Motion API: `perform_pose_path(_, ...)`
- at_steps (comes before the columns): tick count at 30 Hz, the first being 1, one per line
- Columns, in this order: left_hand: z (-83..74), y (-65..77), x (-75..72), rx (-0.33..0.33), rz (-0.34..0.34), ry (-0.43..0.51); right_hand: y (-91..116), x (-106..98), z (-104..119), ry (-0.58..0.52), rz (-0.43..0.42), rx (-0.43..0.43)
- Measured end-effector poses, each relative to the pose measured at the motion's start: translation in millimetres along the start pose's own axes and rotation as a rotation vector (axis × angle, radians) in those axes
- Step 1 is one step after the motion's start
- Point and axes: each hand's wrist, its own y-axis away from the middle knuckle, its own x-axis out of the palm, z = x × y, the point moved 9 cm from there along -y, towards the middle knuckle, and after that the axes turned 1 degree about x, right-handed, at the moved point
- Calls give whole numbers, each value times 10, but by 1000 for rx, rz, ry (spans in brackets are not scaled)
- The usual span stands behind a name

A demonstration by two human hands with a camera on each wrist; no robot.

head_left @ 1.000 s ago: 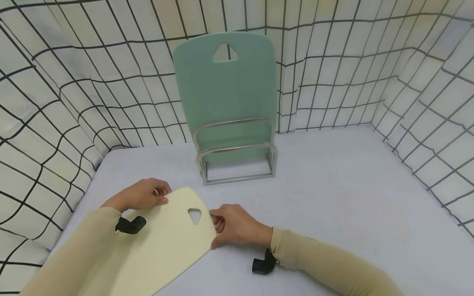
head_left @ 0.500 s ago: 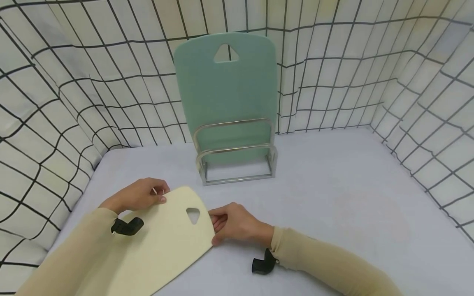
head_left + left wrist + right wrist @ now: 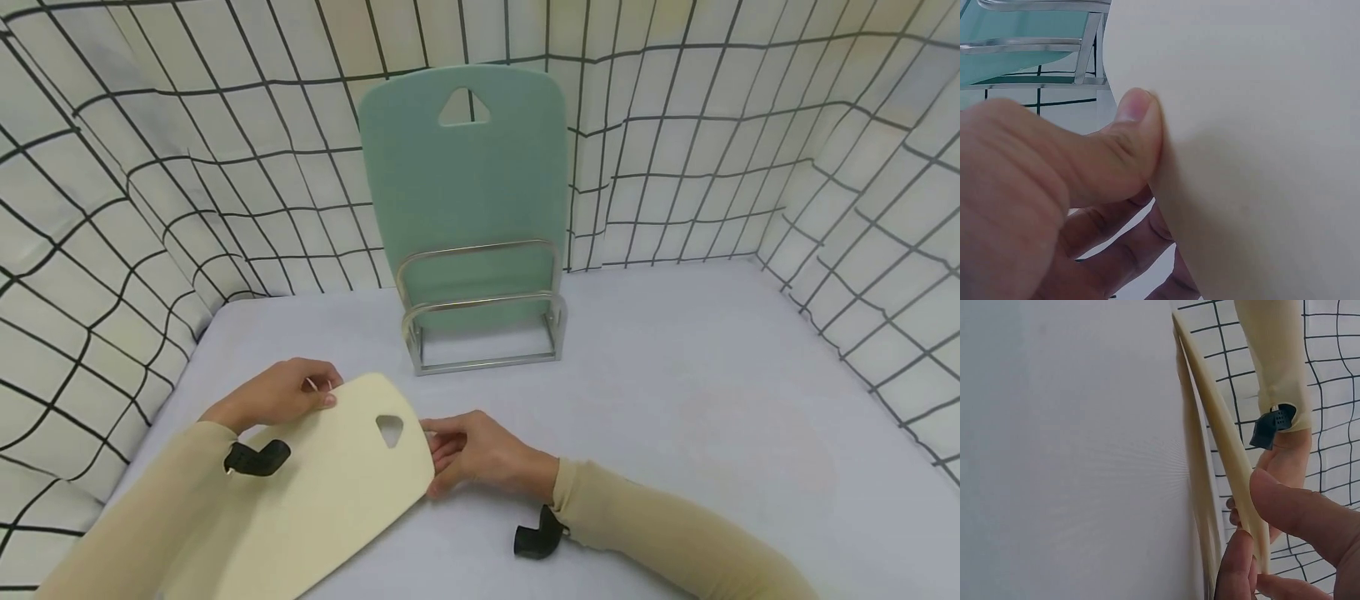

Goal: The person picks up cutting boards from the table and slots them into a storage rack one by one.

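A cream cutting board (image 3: 330, 475) with a rounded triangular hole near its far end lies at the lower left of the head view. My left hand (image 3: 281, 392) pinches its far left edge, thumb on top and fingers beneath, as the left wrist view shows. At the right edge, my right hand (image 3: 480, 454) pinches the board between thumb and fingers. In the right wrist view, the end of the board (image 3: 1229, 444) is raised off the white surface, tilting up from its near end. The near part runs out of the head view.
A green cutting board (image 3: 465, 183) stands upright in a metal rack (image 3: 487, 364) at the back of the table. The rack's front slot holds nothing. Grid-patterned cloth (image 3: 690, 167) walls the back and both sides. White cloth (image 3: 675, 383) covers the table.
The hands and the cream board have shifted very slightly left in the head view. Both hands keep their grip on the board.
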Motion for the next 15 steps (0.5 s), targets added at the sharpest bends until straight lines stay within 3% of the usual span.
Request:
perform_pose_path(7, -3, 1, -35, 6, -23, 18, 9, -19, -1, 34, -30, -24)
perform_pose_path(15, 8, -20, -41, 7, -28, 6, -27, -33, -18, -3, -34, -33)
